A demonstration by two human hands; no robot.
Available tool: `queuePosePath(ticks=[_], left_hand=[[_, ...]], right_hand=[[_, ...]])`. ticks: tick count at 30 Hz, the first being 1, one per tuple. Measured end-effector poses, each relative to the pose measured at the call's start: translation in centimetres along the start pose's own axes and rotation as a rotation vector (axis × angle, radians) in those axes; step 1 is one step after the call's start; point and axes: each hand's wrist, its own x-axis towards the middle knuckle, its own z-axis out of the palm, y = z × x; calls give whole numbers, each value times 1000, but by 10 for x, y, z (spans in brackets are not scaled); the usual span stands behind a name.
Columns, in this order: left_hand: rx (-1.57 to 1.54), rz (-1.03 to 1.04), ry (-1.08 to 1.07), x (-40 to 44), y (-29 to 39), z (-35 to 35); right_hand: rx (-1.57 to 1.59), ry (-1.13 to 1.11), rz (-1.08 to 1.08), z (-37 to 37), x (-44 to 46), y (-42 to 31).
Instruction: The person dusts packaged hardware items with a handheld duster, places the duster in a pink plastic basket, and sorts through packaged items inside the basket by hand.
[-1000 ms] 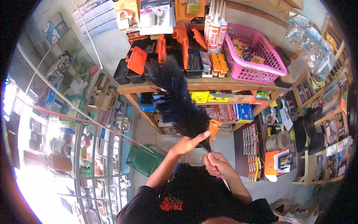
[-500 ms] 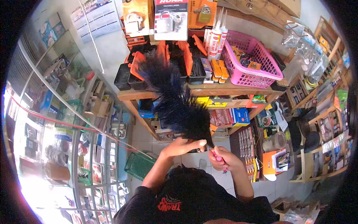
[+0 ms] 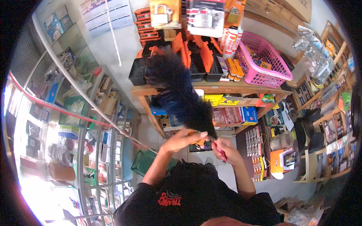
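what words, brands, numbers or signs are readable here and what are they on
"TRAN": red print on the black shirt; what follows is unclear.
Too small or blurred to read: the calendar, the white padlock card, the sealant tubes and the blue box.
Cardboard box at top right: partly cut off, lettering unclear.
Duster: no readable text.

My right hand [image 3: 225,151], round the duster's pink handle [image 3: 223,156], is farther forward than a second ago. The duster's feathers [image 3: 181,94] now lie farther left, over most of the leftmost orange lid [image 3: 154,50]. The orange packet [image 3: 196,142] shows under my left hand [image 3: 183,141], no longer right of the feathers. Padlock packs [image 3: 205,19] now overlap the sealant tubes [image 3: 230,42].
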Motion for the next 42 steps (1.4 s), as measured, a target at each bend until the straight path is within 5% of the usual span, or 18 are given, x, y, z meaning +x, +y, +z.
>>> queuePosePath(ticks=[8,11,16,25,32,42], left_hand=[[19,8,-127,3,-11,-6],[-64,-29,19,2,1,-3],[-63,2,205,8,8,0],[21,-17,165,16,-17,-8],[-43,-85,168,15,-34,-14],[-150,77,-2,-4,-53,-21]], right_hand=[[-586,283,-273,38,3,-44],[-732,390,-299,32,2,-34],[-790,521,-319,13,-1,-13],[-894,512,-207,3,-22,6],[-328,262,-71,6,-23,18],[-790,500,-261,2,-16,44]])
